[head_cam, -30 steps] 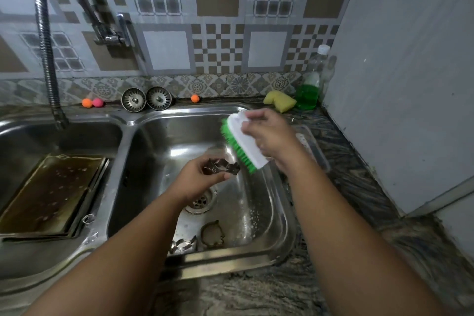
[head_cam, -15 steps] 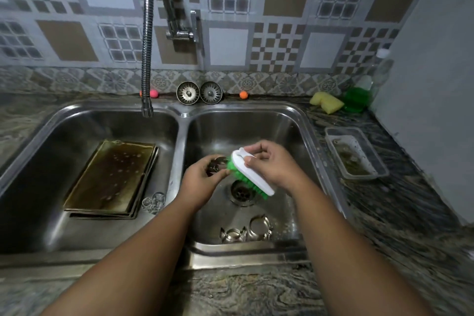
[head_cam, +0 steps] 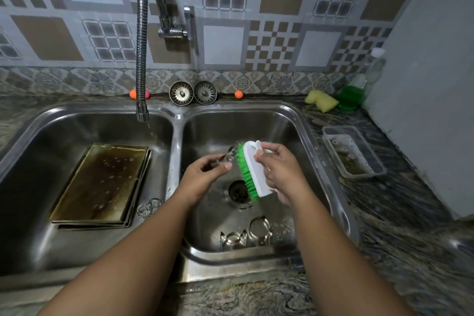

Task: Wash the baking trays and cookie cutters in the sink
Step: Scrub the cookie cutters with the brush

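The double sink (head_cam: 176,136) has two basins. The left basin (head_cam: 46,141) holds a stack of browned baking trays (head_cam: 102,182), at least two by their edges, lying flat, with one cookie cutter (head_cam: 149,208) on the basin floor just beside the stack's near right corner. The right basin (head_cam: 282,133) holds two more cutters (head_cam: 233,240) side by side near its front wall, well in front of the drain (head_cam: 238,191). Above that drain the left hand (head_cam: 205,174) pinches a fourth cookie cutter (head_cam: 228,155) between fingers and thumb, and the right hand (head_cam: 279,172) grips a white scrub brush (head_cam: 252,169) whose green bristles touch the cutter. On the counter to the right sits one clear plastic container (head_cam: 331,133) with murky residue inside. Along the back ledge stand two metal strainers (head_cam: 181,93), one yellow sponge (head_cam: 322,100) and one bottle (head_cam: 359,84) of green liquid.
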